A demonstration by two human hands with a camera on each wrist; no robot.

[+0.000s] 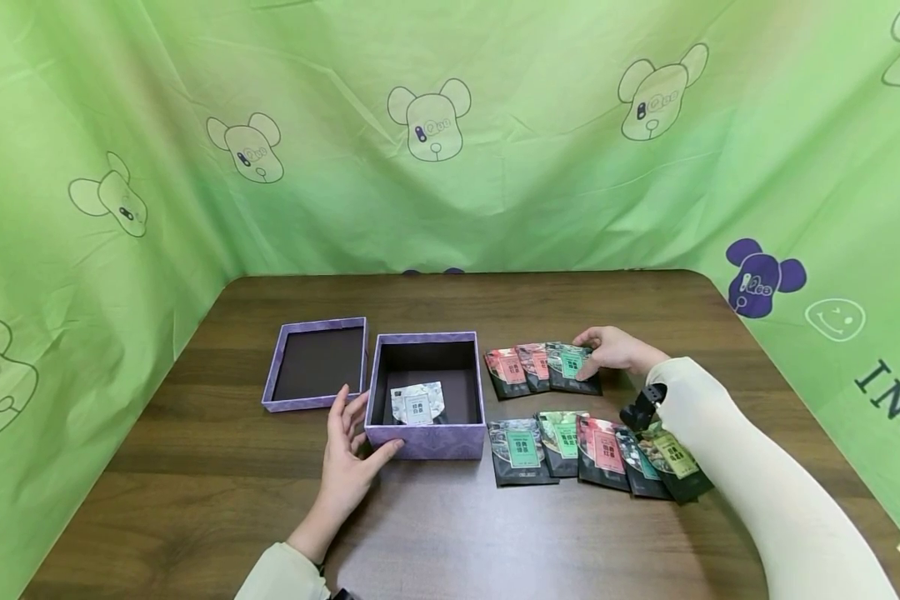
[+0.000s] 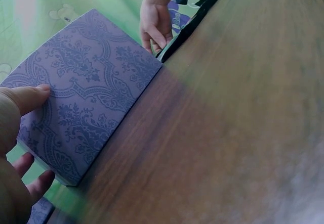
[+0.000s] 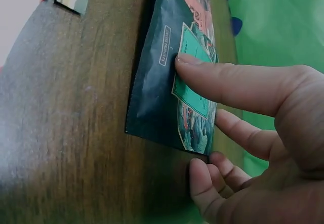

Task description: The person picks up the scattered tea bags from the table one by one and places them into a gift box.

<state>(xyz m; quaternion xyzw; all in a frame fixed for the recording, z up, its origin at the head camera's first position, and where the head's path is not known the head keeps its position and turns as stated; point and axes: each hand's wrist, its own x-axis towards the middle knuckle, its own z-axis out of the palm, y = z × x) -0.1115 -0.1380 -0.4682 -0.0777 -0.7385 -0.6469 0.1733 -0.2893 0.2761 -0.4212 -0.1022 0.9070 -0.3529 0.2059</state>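
Right of the purple box (image 1: 424, 443), my right hand (image 1: 617, 348) pinches a teal-labelled packet (image 1: 567, 367) (likely light, bendy, slightly slick, so best held by an edge) while my left hand (image 1: 347, 467) rests, fingers relaxed, against the box's near-left corner.

Taking clock hours from the purple patterned box (image 1: 435, 446), entry through its open top is free, with bare floor toward 12 o'clock; a pale tea sachet (image 1: 417, 400) occupies the 6 o'clock side within. The lid (image 1: 321, 362) hems in 9 to 10, the left hand (image 1: 350, 458) the corner at 8. The tabletop (image 1: 420, 533) offers passage at 12 and 6. Between 2 and 4, two sachet rows (image 1: 603, 450) obstruct, a narrow strip between them; the right hand (image 1: 613, 350) and sleeve (image 1: 750, 467) bar approach from 4.
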